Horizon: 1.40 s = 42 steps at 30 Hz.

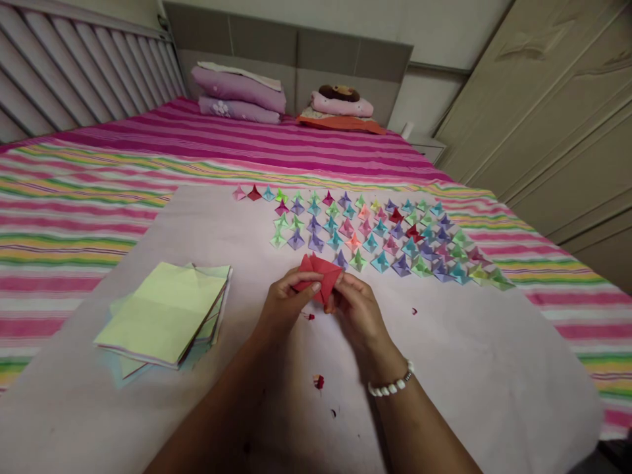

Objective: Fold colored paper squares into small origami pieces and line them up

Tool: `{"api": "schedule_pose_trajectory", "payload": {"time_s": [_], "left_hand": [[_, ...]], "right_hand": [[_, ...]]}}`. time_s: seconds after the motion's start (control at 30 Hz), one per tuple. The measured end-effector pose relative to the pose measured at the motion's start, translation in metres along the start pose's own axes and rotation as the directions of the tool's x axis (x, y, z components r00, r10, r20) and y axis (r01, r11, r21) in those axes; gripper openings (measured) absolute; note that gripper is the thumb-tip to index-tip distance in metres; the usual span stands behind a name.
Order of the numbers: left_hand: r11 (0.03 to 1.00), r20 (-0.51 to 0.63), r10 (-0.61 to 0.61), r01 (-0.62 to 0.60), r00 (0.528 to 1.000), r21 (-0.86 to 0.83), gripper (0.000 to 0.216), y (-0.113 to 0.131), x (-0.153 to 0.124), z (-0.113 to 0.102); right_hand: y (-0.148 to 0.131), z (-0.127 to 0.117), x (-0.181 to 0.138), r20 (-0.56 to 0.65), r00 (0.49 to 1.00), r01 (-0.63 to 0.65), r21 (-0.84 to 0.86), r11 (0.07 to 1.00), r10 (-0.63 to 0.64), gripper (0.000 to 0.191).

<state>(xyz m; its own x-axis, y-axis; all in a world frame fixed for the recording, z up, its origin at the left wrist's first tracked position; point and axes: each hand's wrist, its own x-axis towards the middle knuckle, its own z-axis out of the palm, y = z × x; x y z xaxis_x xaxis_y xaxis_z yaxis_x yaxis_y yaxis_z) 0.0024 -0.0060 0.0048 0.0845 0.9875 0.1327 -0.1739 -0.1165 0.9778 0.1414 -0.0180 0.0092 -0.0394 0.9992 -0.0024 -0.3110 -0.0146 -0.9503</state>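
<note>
A red sheet of folded origami paper [322,271] is held up between my two hands, just above the white board. My left hand [289,295] pinches its left side, thumb on top. On the right edge, the fingertips of my right hand [359,306] are closed on the same paper; a white bead bracelet [390,388] circles that wrist. Beyond my hands stand rows of small folded paper pieces [380,262] in blue, green, purple, pink and red. A stack of square paper sheets [165,316], pale yellow on top, lies to the left.
The pale board [237,408] rests on a bed with a striped sheet [64,263]. Small dark red scraps or marks [318,382] dot the board near my arms. Folded bedding [239,92] is piled by the headboard [261,39]. A wardrobe [557,118] stands at right.
</note>
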Motion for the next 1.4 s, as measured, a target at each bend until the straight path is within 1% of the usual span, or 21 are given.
{"api": "schedule_pose_trajectory", "payload": {"time_s": [0.07,0.1,0.13,0.2,0.27,0.33,0.4,0.5,0.63,0.7,0.77,0.87,0.9,0.97,1.03,1.13,1.17,1.2,1.27,1.3,1.4], "left_hand": [[0.998,-0.038,0.044,-0.042,0.998,0.037,0.017,0.004,0.0,0.0],[0.996,-0.048,0.069,-0.066,0.996,0.061,0.016,0.005,0.0,0.0],[0.993,-0.054,0.092,-0.087,0.994,0.085,0.016,0.006,-0.001,0.001],[0.988,-0.061,0.113,-0.105,0.992,0.115,0.019,0.007,-0.002,0.001],[0.992,-0.074,0.07,-0.062,0.995,0.106,0.027,0.006,-0.003,0.002],[0.998,-0.088,-0.012,0.018,0.996,0.067,0.038,0.006,-0.004,0.003],[0.997,-0.093,-0.069,0.072,0.993,0.03,0.044,0.006,-0.005,0.003],[0.996,-0.089,-0.088,0.089,0.992,0.008,0.046,0.008,-0.005,0.003],[0.993,-0.061,-0.108,0.111,0.992,0.037,0.043,0.007,-0.004,0.001],[0.994,-0.048,-0.059,0.063,0.997,0.086,0.035,0.004,-0.003,-0.001],[0.989,-0.045,0.045,-0.038,0.998,0.146,0.026,0.001,-0.002,-0.003],[0.96,-0.069,0.191,-0.172,0.979,0.22,0.017,-0.002,0.0,-0.004],[0.953,-0.074,0.218,-0.196,0.973,0.231,0.015,-0.002,0.0,-0.004],[0.951,-0.05,0.231,-0.215,0.972,0.221,0.01,-0.001,0.001,-0.004],[0.962,0.004,0.212,-0.209,0.977,0.173,0.008,0.001,0.0,-0.005],[0.979,0.072,0.152,-0.16,0.986,0.125,0.009,0.004,-0.002,-0.004],[0.982,0.082,0.127,-0.137,0.988,0.129,0.01,0.004,-0.003,-0.004],[0.984,0.087,0.102,-0.113,0.991,0.135,0.01,0.005,-0.003,-0.003],[0.99,0.081,0.05,-0.06,0.995,0.125,0.012,0.006,-0.004,-0.002],[0.994,0.065,0.019,-0.025,0.998,0.106,0.014,0.007,-0.005,-0.001],[0.994,-0.027,-0.112,0.112,0.993,0.013,0.022,0.009,-0.005,0.0]], "right_hand": [[0.0,0.0,0.0,0.022,1.0,0.023,-0.014,1.0,-0.023,0.04],[0.0,0.0,-0.001,0.022,0.999,0.027,-0.029,0.999,-0.026,0.043],[-0.001,0.0,-0.001,0.016,1.0,0.024,-0.046,0.999,-0.023,0.043],[-0.001,0.001,-0.002,-0.009,1.0,0.011,-0.066,0.998,-0.012,0.035],[-0.002,0.0,-0.002,-0.04,0.999,0.007,-0.061,0.998,-0.009,0.028],[-0.003,0.0,-0.002,-0.065,0.998,0.019,-0.049,0.999,-0.022,0.026],[-0.005,0.0,-0.002,-0.088,0.995,0.033,-0.052,0.998,-0.038,0.025],[-0.007,0.001,-0.002,-0.097,0.994,0.042,-0.053,0.998,-0.047,0.021],[-0.009,0.0,-0.001,-0.086,0.995,0.054,-0.054,0.997,-0.059,0.02],[-0.01,0.0,-0.001,-0.074,0.995,0.061,-0.059,0.996,-0.065,0.021],[-0.011,0.001,-0.001,-0.06,0.996,0.069,-0.061,0.996,-0.073,0.022],[-0.011,0.001,-0.001,-0.049,0.995,0.078,-0.058,0.995,-0.081,0.023],[-0.01,0.001,0.0,-0.048,0.995,0.081,-0.058,0.995,-0.084,0.023],[-0.009,0.0,0.0,-0.057,0.994,0.091,-0.055,0.994,-0.094,0.023],[-0.008,-0.002,0.001,-0.089,0.989,0.114,-0.04,0.993,-0.117,0.025],[-0.008,-0.005,0.003,-0.14,0.978,0.151,-0.02,0.988,-0.152,0.046],[-0.009,-0.006,0.003,-0.131,0.978,0.161,-0.031,0.986,-0.164,0.047],[-0.01,-0.006,0.002,-0.111,0.978,0.173,-0.046,0.984,-0.177,0.042],[-0.011,-0.006,0.002,-0.059,0.98,0.187,-0.072,0.98,-0.192,0.02],[-0.012,-0.006,0.001,-0.045,0.98,0.188,-0.078,0.979,-0.192,0.012],[-0.012,-0.006,0.001,-0.073,0.981,0.174,-0.083,0.981,-0.18,0.009]]}}
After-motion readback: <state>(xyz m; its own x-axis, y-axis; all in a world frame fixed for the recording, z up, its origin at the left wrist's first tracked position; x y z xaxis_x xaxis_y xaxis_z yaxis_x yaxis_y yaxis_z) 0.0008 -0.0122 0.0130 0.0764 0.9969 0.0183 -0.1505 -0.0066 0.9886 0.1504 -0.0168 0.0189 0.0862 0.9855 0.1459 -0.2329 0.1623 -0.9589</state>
